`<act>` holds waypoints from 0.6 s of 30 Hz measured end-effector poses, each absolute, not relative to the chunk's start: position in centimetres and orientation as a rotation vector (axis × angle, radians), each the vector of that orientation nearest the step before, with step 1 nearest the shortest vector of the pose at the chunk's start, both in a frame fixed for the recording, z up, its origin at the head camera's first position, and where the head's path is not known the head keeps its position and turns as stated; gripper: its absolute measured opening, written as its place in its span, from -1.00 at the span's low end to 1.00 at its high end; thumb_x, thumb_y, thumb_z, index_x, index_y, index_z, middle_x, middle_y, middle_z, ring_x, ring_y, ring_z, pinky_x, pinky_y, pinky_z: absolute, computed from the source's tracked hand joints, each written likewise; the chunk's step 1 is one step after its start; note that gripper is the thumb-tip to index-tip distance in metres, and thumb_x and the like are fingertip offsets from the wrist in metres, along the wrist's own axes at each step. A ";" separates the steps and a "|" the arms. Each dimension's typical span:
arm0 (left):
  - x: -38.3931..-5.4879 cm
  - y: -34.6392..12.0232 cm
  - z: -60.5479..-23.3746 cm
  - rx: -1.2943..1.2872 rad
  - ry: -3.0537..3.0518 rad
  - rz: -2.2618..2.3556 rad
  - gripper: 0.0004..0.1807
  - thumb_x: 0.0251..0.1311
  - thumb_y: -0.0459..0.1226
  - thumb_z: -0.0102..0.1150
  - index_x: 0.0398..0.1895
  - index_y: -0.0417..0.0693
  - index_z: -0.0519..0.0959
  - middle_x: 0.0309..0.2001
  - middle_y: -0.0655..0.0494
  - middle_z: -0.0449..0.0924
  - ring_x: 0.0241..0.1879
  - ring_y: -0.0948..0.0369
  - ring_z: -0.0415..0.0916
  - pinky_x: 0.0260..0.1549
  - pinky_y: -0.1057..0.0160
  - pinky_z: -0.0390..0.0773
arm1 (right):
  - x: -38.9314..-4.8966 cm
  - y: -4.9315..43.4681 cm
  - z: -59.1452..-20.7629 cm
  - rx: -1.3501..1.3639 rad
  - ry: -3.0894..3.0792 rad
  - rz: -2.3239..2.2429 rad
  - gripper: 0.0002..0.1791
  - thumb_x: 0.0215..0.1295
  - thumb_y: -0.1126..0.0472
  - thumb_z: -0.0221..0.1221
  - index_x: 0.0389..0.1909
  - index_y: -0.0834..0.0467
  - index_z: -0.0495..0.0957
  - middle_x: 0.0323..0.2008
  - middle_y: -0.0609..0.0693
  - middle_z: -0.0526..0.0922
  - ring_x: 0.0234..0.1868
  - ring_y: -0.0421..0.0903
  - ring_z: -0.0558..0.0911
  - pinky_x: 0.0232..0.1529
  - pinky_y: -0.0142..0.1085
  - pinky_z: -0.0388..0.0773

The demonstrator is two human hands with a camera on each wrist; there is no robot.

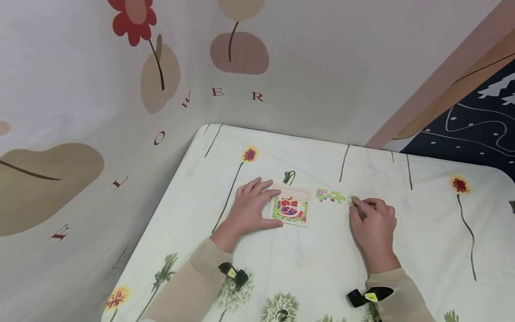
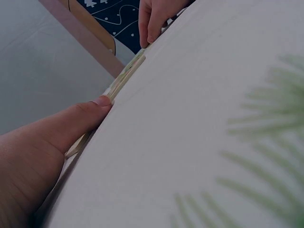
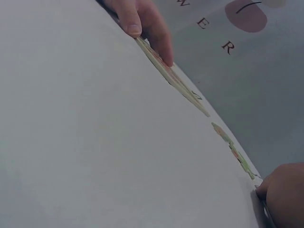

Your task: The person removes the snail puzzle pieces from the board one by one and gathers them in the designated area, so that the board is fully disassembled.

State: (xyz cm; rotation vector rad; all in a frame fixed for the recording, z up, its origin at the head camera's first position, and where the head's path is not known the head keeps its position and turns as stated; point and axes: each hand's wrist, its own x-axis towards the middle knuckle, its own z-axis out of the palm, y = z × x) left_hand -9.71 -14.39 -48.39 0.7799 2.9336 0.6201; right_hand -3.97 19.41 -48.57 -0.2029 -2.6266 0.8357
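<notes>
A small square wooden jigsaw board [image 1: 295, 192] lies on the cloth, with a colourful picture of fitted pieces over its lower part and a pale bare strip along its top. My left hand [image 1: 254, 206] grips the board from its left side, thumb on the near edge and index finger at the upper left. To the board's right, loose green puzzle pieces [image 1: 336, 197] lie in a row. At the right end of that row, my right hand [image 1: 374, 221] pinches a green puzzle piece [image 1: 352, 198] between thumb and index finger, partly hidden by the fingertips.
A white cloth [image 1: 418, 241] with printed flowers and stems covers the table. Printed wall hangings [image 1: 322, 89] rise behind its back and left edges. A dark panel with white tree shapes [image 1: 474, 120] is at the back right.
</notes>
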 end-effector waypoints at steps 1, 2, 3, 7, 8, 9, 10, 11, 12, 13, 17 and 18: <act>-9.7 -14.4 -48.4 0.778 2.932 0.620 -0.01 -0.03 0.41 0.50 0.50 0.29 0.52 0.62 0.17 0.23 0.64 -0.04 -0.02 0.42 -0.24 0.12 | -4.0 19.4 -48.6 -0.206 -2.628 0.838 -0.68 0.41 0.32 0.30 0.14 0.28 0.76 0.01 0.31 0.58 0.08 0.34 0.42 0.14 0.29 0.25; -9.7 -14.4 -48.4 0.775 2.931 0.620 -0.01 -0.03 0.41 0.50 0.50 0.29 0.52 0.62 0.17 0.23 0.64 -0.04 -0.02 0.42 -0.24 0.12 | -4.0 19.4 -48.7 -0.207 -2.629 0.840 -0.68 0.42 0.31 0.30 0.14 0.28 0.76 0.01 0.31 0.58 0.08 0.33 0.42 0.14 0.29 0.25; -9.7 -14.4 -48.4 0.774 2.928 0.621 -0.01 -0.03 0.40 0.50 0.50 0.29 0.52 0.62 0.16 0.23 0.64 -0.04 -0.02 0.43 -0.24 0.11 | -4.0 19.4 -48.7 -0.206 -2.626 0.843 -0.68 0.42 0.30 0.30 0.14 0.28 0.76 0.01 0.31 0.58 0.07 0.33 0.42 0.14 0.29 0.25; -9.6 -14.5 -48.3 0.771 2.923 0.624 -0.01 -0.02 0.40 0.51 0.50 0.28 0.51 0.63 0.16 0.23 0.64 -0.04 -0.02 0.43 -0.24 0.11 | -4.0 19.3 -48.9 -0.177 -2.589 0.871 -0.68 0.43 0.26 0.32 0.13 0.29 0.75 0.01 0.33 0.58 0.06 0.34 0.43 0.15 0.30 0.24; -9.6 -14.5 -48.3 0.772 2.923 0.624 -0.01 -0.02 0.40 0.50 0.51 0.28 0.51 0.63 0.16 0.23 0.64 -0.04 -0.02 0.43 -0.24 0.11 | -4.1 19.2 -48.9 -0.167 -2.579 0.883 -0.67 0.43 0.25 0.32 0.13 0.29 0.75 0.01 0.33 0.58 0.06 0.33 0.43 0.16 0.30 0.23; -9.6 -14.5 -48.3 0.774 2.923 0.623 0.00 -0.02 0.40 0.50 0.51 0.28 0.51 0.63 0.15 0.23 0.64 -0.05 -0.02 0.43 -0.24 0.11 | -4.1 19.2 -48.9 -0.153 -2.567 0.893 -0.67 0.42 0.25 0.33 0.13 0.29 0.74 0.01 0.33 0.58 0.06 0.33 0.43 0.16 0.31 0.22; -9.6 -14.5 -48.3 0.776 2.925 0.621 0.00 -0.02 0.41 0.50 0.51 0.28 0.51 0.63 0.15 0.23 0.64 -0.05 -0.02 0.43 -0.24 0.11 | -4.1 19.0 -48.9 -0.139 -2.559 0.901 -0.66 0.42 0.24 0.33 0.13 0.29 0.74 0.02 0.33 0.58 0.06 0.33 0.42 0.15 0.31 0.21; -9.6 -14.5 -48.3 0.777 2.925 0.619 0.00 -0.02 0.41 0.49 0.51 0.28 0.51 0.63 0.15 0.23 0.64 -0.05 -0.02 0.43 -0.24 0.12 | -4.1 18.9 -48.8 -0.125 -2.553 0.908 -0.66 0.41 0.24 0.34 0.13 0.29 0.74 0.02 0.32 0.58 0.06 0.33 0.42 0.14 0.31 0.20; -9.7 -14.5 -48.3 0.779 2.927 0.616 0.00 -0.02 0.41 0.49 0.51 0.28 0.51 0.63 0.16 0.23 0.64 -0.04 -0.02 0.42 -0.24 0.12 | -4.2 18.7 -48.8 -0.109 -2.546 0.912 -0.66 0.40 0.24 0.34 0.12 0.29 0.74 0.01 0.31 0.58 0.06 0.33 0.42 0.14 0.31 0.20; -9.7 -14.5 -48.3 0.781 2.929 0.613 0.00 -0.02 0.41 0.49 0.51 0.28 0.51 0.63 0.16 0.23 0.64 -0.04 -0.02 0.42 -0.24 0.12 | -4.2 18.5 -48.7 -0.092 -2.543 0.911 -0.67 0.40 0.24 0.35 0.11 0.29 0.74 0.01 0.31 0.58 0.05 0.32 0.42 0.13 0.31 0.20; -9.7 -14.4 -48.4 0.788 2.938 0.616 0.00 -0.03 0.42 0.49 0.51 0.28 0.51 0.62 0.16 0.24 0.64 -0.04 -0.01 0.41 -0.24 0.14 | -4.3 17.3 -48.6 -0.005 -2.526 0.877 -0.70 0.36 0.25 0.37 0.05 0.28 0.76 -0.04 0.28 0.59 0.01 0.33 0.43 0.08 0.30 0.22; -9.7 -14.4 -48.4 0.790 2.941 0.620 0.00 -0.03 0.42 0.49 0.50 0.28 0.52 0.62 0.16 0.24 0.64 -0.04 -0.01 0.41 -0.24 0.14 | -4.4 16.9 -48.6 0.026 -2.523 0.858 -0.71 0.35 0.25 0.37 0.04 0.28 0.76 -0.05 0.27 0.59 0.00 0.33 0.43 0.07 0.30 0.22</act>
